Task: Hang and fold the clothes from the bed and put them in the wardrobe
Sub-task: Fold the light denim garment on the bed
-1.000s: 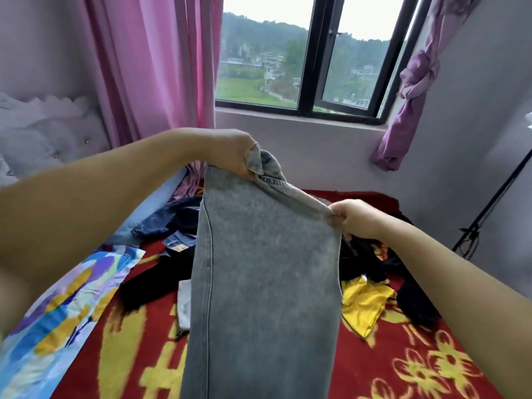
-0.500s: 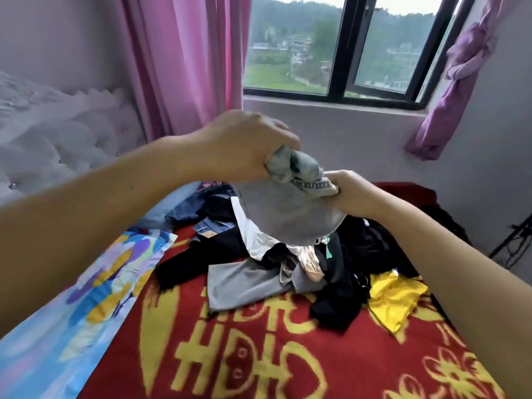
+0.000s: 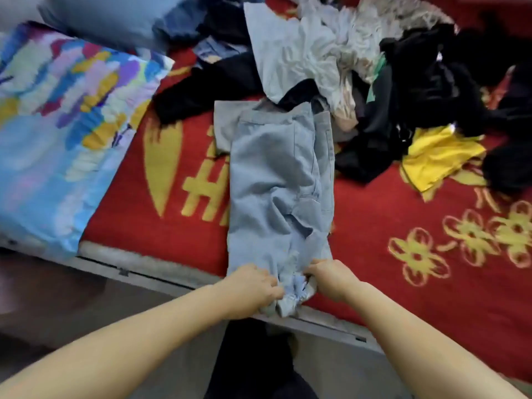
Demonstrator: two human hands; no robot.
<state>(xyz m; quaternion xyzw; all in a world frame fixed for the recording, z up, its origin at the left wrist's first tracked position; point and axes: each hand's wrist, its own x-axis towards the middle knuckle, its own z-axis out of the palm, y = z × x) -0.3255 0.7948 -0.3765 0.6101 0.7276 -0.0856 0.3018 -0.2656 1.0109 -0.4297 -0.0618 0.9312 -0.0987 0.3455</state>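
Observation:
Light grey-blue jeans (image 3: 276,180) lie lengthwise on the red bedspread (image 3: 388,203), running from the clothes pile down to the bed's near edge. My left hand (image 3: 250,286) and my right hand (image 3: 331,277) both grip the bunched near end of the jeans at the bed edge, side by side. Behind the jeans sits a heap of clothes (image 3: 374,67): pale grey, black and beige garments, and a yellow garment (image 3: 437,156) at its right.
A colourful blue patterned quilt (image 3: 63,122) covers the bed's left side, with a blue pillow (image 3: 109,18) behind it. The grey bed frame edge (image 3: 161,272) runs diagonally below the spread. Dark trouser legs (image 3: 256,361) stand below, between my arms.
The jeans were held up in the air by both hands, then bunched together; now they lie spread flat on the bed. The view has tilted down from the window to the bed.

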